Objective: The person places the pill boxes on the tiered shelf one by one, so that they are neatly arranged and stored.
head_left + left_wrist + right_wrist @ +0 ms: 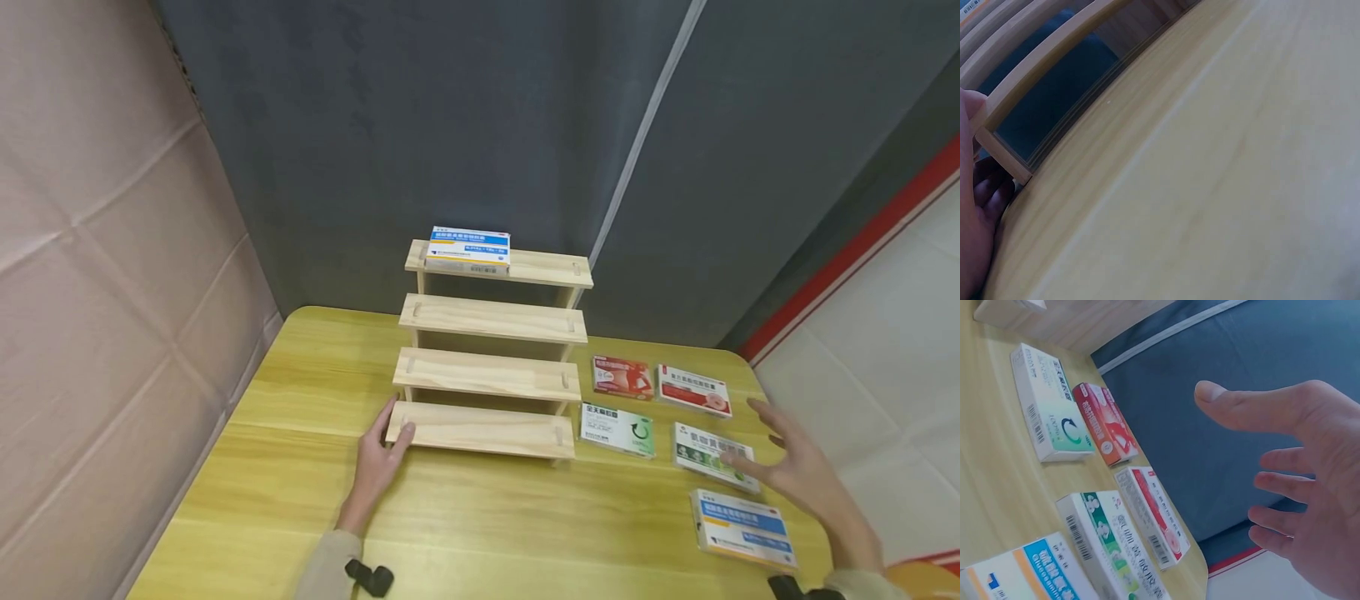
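A stepped wooden rack [487, 374] with several tiers stands on the table. My left hand [378, 457] grips the left end of its lowest tier, thumb on top; in the left wrist view, fingers [997, 190] lie around the rack's end leg. At the right, my right hand [798, 467] hovers over the medicine boxes, its fingers spread around nothing. Below it lie a white-and-green box [716, 456] and a blue-and-white box [744, 530]. Farther back are a white-and-red box [693, 390], a red box [622, 377] and a green-and-white box [617, 430].
Another blue-and-white medicine box [468, 251] rests on the rack's top tier, toward the left. A dark curtain [420, 117] hangs behind the yellow wooden table [277, 467]. Pale, creased sheeting [97, 275] rises along the left side.
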Tool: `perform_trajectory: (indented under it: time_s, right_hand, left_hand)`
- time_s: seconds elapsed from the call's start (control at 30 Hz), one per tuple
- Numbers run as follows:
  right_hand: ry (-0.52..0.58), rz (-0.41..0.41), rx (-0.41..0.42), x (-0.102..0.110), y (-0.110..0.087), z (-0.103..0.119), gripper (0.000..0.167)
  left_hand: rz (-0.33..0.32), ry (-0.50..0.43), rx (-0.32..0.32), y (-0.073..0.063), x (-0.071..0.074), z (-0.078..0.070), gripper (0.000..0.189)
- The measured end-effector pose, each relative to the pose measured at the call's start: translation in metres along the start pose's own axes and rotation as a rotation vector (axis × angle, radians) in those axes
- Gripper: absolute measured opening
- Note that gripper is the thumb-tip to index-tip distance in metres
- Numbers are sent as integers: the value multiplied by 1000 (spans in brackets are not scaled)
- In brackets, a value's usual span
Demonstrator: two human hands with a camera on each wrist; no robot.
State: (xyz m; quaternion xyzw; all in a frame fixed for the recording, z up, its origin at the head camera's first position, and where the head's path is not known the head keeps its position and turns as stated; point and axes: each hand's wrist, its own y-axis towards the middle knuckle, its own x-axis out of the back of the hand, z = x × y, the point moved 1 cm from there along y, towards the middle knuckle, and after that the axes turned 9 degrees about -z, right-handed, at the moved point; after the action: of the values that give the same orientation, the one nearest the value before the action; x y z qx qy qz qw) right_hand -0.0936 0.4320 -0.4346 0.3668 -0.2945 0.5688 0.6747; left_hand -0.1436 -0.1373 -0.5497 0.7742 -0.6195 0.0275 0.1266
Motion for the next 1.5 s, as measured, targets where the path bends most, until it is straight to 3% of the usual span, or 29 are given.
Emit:
perform_trajectory:
  time_s: [0.53, 0.83, 1.13, 1.23, 1.5]
  right_hand:
    - [43, 91, -124, -18, -27, -24, 102]
    - [-19, 192, -250, -24, -36, -34, 111]
    - [-33, 215, -298, -31, -41, -41, 117]
    - [-18, 219, -301, -34, -44, -46, 117]
    - [19, 144, -202, -39, -55, -53, 112]
  left_hand:
    - [2, 7, 3, 0, -1, -1, 61]
    - [0, 3, 15, -1, 0, 0, 61]
    - [-3, 1, 23, 0, 0, -1, 61]
    - [-1, 2, 17, 0, 0, -1, 61]
    - [-4, 2, 11, -1, 0, -3, 61]
